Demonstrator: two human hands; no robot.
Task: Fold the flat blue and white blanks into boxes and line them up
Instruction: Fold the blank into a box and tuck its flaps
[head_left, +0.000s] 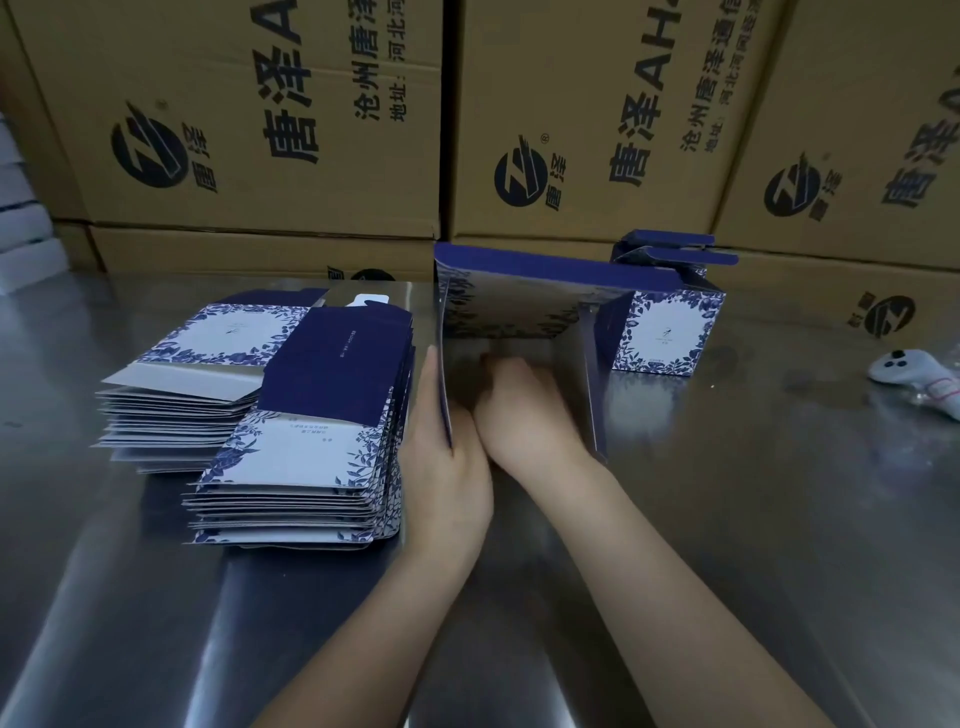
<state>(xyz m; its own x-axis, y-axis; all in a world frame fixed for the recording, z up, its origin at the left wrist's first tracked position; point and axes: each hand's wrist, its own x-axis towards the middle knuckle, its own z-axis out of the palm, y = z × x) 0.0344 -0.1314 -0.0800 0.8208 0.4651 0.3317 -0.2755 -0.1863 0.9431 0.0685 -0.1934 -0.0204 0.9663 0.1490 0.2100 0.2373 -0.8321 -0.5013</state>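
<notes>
Head view shows the job near its start. One finished box (665, 332) stands upright on the far right of the steel table (727, 519), its top flaps up. A second set of blue flaps shows just behind it, but I cannot tell whether that is another box. So the line has one member for certain, perhaps two.

In the centre a half-opened blank (519, 301) stands on the table as a squared-out sleeve, open towards the near side and touching or just beside the finished box. The left hand (447, 467) grips the near edge of its left wall, thumb inside and fingers along the outside. The right hand (519, 410) reaches into the sleeve, low to the table; its fingers are blurred, so I cannot tell whether they are straight or curled round a flap. My judgement is that this box is being squared up, with its bottom and end flaps not yet closed.

Most of the work is left. Two thick piles of flat blanks lie on the left, a near stack (311, 457) and a far stack (208, 353), overlapping. Brown cartons (260, 130) wall off the far side, and a white controller (904, 366) lies at the right edge.
</notes>
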